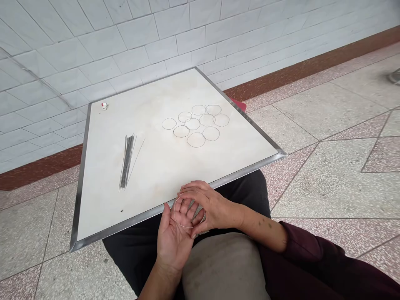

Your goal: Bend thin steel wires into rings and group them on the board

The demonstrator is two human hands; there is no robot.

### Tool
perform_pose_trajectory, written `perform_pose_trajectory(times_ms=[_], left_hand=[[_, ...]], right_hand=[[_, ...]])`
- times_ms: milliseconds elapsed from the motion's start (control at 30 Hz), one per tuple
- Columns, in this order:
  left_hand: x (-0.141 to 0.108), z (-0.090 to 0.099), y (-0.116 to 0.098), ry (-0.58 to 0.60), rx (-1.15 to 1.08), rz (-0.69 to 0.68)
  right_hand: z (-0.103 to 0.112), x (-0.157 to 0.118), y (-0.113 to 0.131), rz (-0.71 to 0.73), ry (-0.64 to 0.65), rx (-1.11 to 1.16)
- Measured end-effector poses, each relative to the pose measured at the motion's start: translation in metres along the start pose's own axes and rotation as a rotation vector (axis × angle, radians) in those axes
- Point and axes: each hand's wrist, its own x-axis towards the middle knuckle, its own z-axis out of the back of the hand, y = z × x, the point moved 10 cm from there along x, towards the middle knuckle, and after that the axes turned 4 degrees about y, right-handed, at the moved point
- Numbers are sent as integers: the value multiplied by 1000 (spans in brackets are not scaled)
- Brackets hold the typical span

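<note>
A thin wire ring (pixel 180 225) is in my right hand (pixel 212 206), whose curved fingers and thumb grip it from its far and near sides. Beneath it my left hand (pixel 175 239) lies palm up, thumb apart and fingers loosely extended, with the ring over the palm. Both hands are at the near edge of the white table (pixel 150 166), above the lap. On the tabletop, several similar wire rings (pixel 196 146) lie flat in a cluster, some overlapping. A bundle of straight wires (pixel 126 162) rests on the left side, a few strands splayed apart from it.
A small white and red object (pixel 104 106) lies near the table's far left corner. A metal strip (pixel 250 168) edges the table. Behind stands a white tiled wall (pixel 131 46); speckled floor tiles (pixel 328 183) extend to the right. Something red (pixel 240 105) shows past the table's right edge.
</note>
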Motion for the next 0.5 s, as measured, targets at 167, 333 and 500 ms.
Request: perform_pose_trajectory(times_ms=[167,333,500], left_hand=[[-3,3,-4,-25,47,-31],[-4,5,-3,-57,66,-40],[-4,10,-7,-83,92,-64]], right_hand=[[1,-1,0,1,-18,10],[-3,-3,-3,-18,11,12],[-2,-2,-2,-8,8,-11]])
